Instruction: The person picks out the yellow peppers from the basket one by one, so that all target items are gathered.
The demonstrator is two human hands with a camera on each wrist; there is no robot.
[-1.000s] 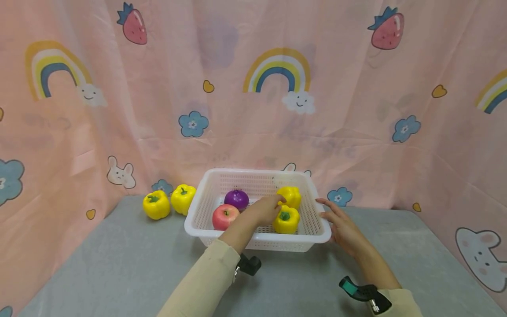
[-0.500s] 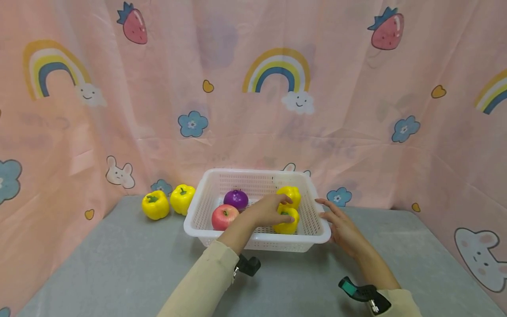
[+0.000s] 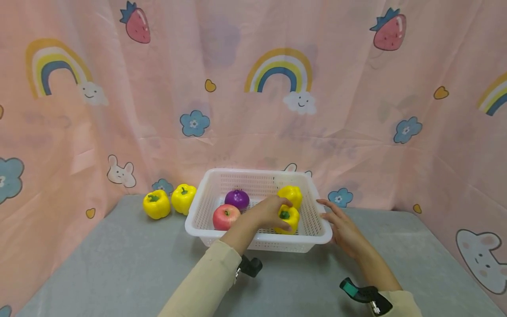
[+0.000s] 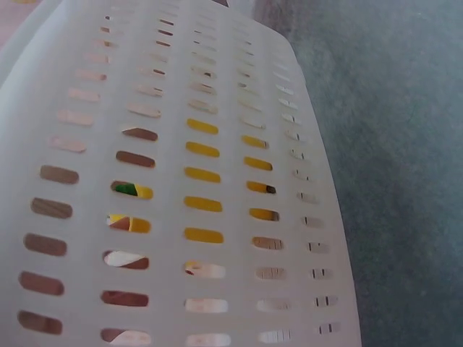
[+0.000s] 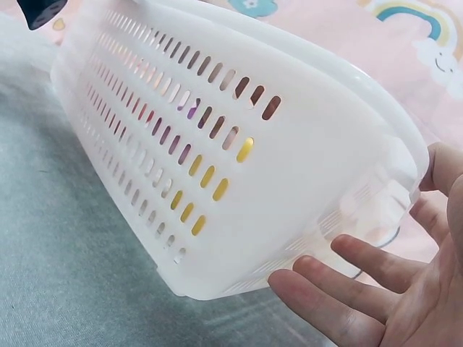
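Note:
Inside the white plastic basket (image 3: 261, 240), my left hand (image 3: 266, 213) has its thumb and fingers on either side of the front yellow bell pepper (image 3: 291, 216). Behind it sits another yellow bell pepper (image 3: 291, 195). My right hand (image 3: 346, 229) touches the basket's right rim and end wall with spread fingers; in the right wrist view its fingertips (image 5: 289, 285) meet the wall's outside. To the left in the basket are a red apple (image 3: 225, 217) and a purple onion (image 3: 236, 199). The left wrist view shows mostly the slotted front wall (image 4: 166, 202), which hides the left hand.
Two more yellow bell peppers, one at the far left (image 3: 156, 204) and one against the basket (image 3: 183, 199), stand on the grey table (image 3: 130, 255). A pink printed curtain (image 3: 222, 145) hangs directly behind the table.
My left hand's thumb has come down from above the front pepper to its near side, fingers at its far side. The right hand and basket stay in place.

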